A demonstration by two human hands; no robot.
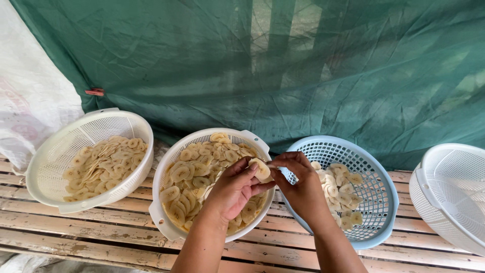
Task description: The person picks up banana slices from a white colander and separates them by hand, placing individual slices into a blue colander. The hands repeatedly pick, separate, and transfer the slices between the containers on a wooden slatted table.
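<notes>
My left hand [233, 188] hovers over the middle white basket [161, 174], which is full of pale banana slices. Its fingers grip a small stack of banana slices [261, 170] at the basket's right rim. My right hand [299, 183] meets it from the right, fingertips pinching the edge of the same stack. Behind the right hand a light blue basket [376, 199] holds a smaller heap of slices [341, 194].
A white basket [48, 156] with slices stands at the far left, tilted. Another white basket [449, 194] lies at the right edge. All rest on a slatted wooden bench [76, 227]. Green netting [262, 65] hangs behind, white sacking [25, 96] at left.
</notes>
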